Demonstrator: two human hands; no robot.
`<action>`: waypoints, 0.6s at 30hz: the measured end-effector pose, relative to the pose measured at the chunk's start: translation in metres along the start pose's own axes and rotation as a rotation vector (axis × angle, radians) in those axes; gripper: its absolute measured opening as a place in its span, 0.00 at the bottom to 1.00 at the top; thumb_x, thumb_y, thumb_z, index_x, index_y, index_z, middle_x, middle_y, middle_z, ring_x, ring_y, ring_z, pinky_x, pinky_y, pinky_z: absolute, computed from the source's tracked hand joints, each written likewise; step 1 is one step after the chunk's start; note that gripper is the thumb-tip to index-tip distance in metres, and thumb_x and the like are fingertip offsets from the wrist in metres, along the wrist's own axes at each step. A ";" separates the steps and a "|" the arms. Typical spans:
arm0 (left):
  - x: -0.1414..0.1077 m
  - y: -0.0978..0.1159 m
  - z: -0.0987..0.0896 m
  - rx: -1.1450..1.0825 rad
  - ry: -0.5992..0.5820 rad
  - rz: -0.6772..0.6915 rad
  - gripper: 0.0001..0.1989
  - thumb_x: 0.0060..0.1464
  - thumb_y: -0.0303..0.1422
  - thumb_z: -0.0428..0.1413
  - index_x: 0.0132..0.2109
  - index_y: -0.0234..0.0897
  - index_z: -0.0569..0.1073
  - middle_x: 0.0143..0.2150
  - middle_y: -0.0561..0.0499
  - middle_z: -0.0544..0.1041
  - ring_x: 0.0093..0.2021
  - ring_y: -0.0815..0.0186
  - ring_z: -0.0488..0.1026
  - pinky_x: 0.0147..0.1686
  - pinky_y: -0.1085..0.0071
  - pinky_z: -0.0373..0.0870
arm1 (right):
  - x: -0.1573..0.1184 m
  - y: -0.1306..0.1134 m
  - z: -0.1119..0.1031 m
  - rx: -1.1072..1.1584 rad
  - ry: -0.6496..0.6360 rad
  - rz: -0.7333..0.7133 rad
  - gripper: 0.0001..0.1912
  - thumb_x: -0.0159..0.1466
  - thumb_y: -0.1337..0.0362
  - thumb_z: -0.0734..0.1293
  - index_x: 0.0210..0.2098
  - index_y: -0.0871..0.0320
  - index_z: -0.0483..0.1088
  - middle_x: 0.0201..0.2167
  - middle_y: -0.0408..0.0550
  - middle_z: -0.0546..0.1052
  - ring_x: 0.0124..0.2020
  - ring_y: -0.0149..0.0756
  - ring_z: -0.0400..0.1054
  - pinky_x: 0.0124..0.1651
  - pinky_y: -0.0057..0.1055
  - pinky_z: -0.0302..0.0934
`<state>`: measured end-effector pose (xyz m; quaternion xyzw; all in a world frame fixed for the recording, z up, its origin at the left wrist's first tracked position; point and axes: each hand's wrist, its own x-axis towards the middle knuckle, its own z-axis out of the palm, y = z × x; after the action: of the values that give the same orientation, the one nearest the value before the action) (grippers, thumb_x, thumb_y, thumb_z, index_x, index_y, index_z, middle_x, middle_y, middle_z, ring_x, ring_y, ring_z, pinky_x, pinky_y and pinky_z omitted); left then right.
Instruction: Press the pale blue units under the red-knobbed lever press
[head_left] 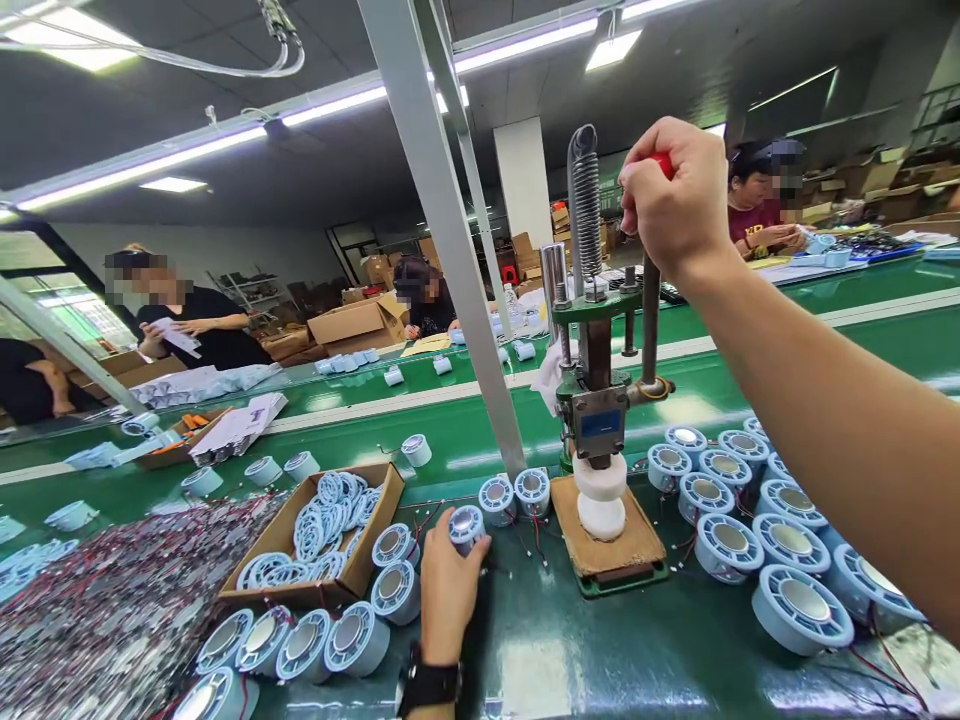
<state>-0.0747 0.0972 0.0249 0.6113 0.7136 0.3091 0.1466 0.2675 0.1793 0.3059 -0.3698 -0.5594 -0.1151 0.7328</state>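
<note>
My left hand [450, 580] is closed around a light-blue round housing [466, 522] with a silver disc in its middle. It rests at bench level, left of a hand press [598, 420]. Raised at the upper right, my right hand [679, 200] grips the red knob [663, 163] of the press lever [651, 310]. Under the ram, a white upper block [600, 477] sits on or just above a white lower block [601, 517]; I cannot tell whether they touch. The lower block stands on a brown board [645, 530]. Two similar housings [532, 488] stand between my left hand and the press.
A cardboard tray [390, 500] of light-blue rings lies left of my hand, with housings around it. Many wired parts [135, 590] are heaped at far left. More housings [801, 595] crowd the right side. A metal post [450, 220] rises behind. Several people work across the green conveyor [442, 462].
</note>
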 end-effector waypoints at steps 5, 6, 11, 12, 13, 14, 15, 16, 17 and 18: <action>0.025 0.011 -0.012 0.152 -0.104 0.062 0.37 0.49 0.26 0.58 0.65 0.20 0.56 0.62 0.28 0.67 0.64 0.47 0.64 0.61 0.57 0.61 | -0.003 -0.001 0.002 0.019 0.023 0.019 0.10 0.59 0.76 0.61 0.24 0.58 0.62 0.21 0.40 0.64 0.26 0.25 0.57 0.29 0.25 0.49; 0.027 0.013 -0.021 0.168 -0.137 0.079 0.39 0.49 0.25 0.57 0.66 0.20 0.52 0.62 0.28 0.67 0.61 0.50 0.67 0.59 0.60 0.64 | -0.004 -0.002 0.002 0.013 0.027 0.020 0.10 0.59 0.76 0.61 0.24 0.58 0.62 0.21 0.40 0.64 0.26 0.25 0.57 0.30 0.25 0.49; 0.081 0.030 -0.080 0.269 -0.103 0.173 0.33 0.64 0.28 0.45 0.70 0.29 0.40 0.64 0.34 0.66 0.55 0.58 0.73 0.56 0.62 0.69 | -0.004 -0.003 0.004 -0.054 0.033 0.006 0.10 0.60 0.75 0.60 0.25 0.57 0.60 0.22 0.40 0.64 0.26 0.26 0.57 0.32 0.26 0.49; 0.100 0.035 -0.086 0.299 -0.084 0.196 0.30 0.65 0.27 0.44 0.70 0.32 0.43 0.64 0.37 0.66 0.57 0.59 0.71 0.58 0.60 0.66 | -0.004 -0.002 0.005 -0.057 0.037 0.004 0.09 0.59 0.75 0.60 0.25 0.57 0.60 0.22 0.40 0.64 0.26 0.27 0.57 0.32 0.26 0.49; 0.119 0.040 -0.088 0.332 -0.078 0.213 0.28 0.65 0.27 0.45 0.69 0.33 0.48 0.64 0.38 0.66 0.59 0.58 0.70 0.60 0.57 0.64 | -0.004 -0.001 0.006 -0.052 0.042 0.002 0.09 0.59 0.74 0.60 0.25 0.56 0.60 0.22 0.40 0.64 0.26 0.27 0.57 0.32 0.26 0.49; 0.136 0.043 -0.087 0.368 -0.085 0.227 0.26 0.65 0.29 0.49 0.68 0.34 0.53 0.63 0.39 0.66 0.60 0.56 0.68 0.61 0.53 0.63 | -0.004 0.001 0.007 -0.043 0.047 0.000 0.09 0.59 0.74 0.60 0.25 0.56 0.60 0.22 0.40 0.64 0.26 0.27 0.57 0.32 0.26 0.50; 0.151 0.045 -0.083 0.404 -0.106 0.240 0.24 0.65 0.31 0.52 0.65 0.36 0.59 0.63 0.40 0.66 0.60 0.54 0.67 0.60 0.50 0.64 | -0.004 0.002 0.008 -0.035 0.046 -0.001 0.08 0.59 0.73 0.60 0.25 0.56 0.61 0.22 0.40 0.64 0.26 0.27 0.58 0.32 0.26 0.50; 0.163 0.046 -0.078 0.438 -0.135 0.250 0.22 0.63 0.34 0.55 0.62 0.36 0.63 0.62 0.42 0.67 0.60 0.54 0.67 0.59 0.48 0.65 | -0.004 0.003 0.009 -0.028 0.046 -0.001 0.08 0.59 0.73 0.60 0.26 0.56 0.61 0.22 0.40 0.65 0.27 0.27 0.58 0.32 0.26 0.51; 0.171 0.045 -0.071 0.471 -0.167 0.258 0.21 0.62 0.36 0.57 0.59 0.36 0.66 0.61 0.43 0.68 0.58 0.54 0.68 0.57 0.48 0.67 | -0.004 0.004 0.009 -0.025 0.045 0.001 0.07 0.59 0.72 0.60 0.26 0.56 0.61 0.22 0.39 0.65 0.26 0.27 0.58 0.33 0.26 0.51; 0.176 0.044 -0.066 0.501 -0.198 0.265 0.19 0.62 0.37 0.58 0.57 0.36 0.69 0.59 0.44 0.69 0.56 0.55 0.70 0.56 0.50 0.69 | -0.004 0.004 0.010 -0.026 0.042 0.004 0.06 0.58 0.71 0.60 0.26 0.56 0.62 0.22 0.39 0.65 0.26 0.27 0.58 0.33 0.26 0.51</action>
<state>-0.1155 0.2523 0.1322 0.7433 0.6641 0.0789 0.0185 0.2611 0.1879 0.3016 -0.3780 -0.5417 -0.1283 0.7398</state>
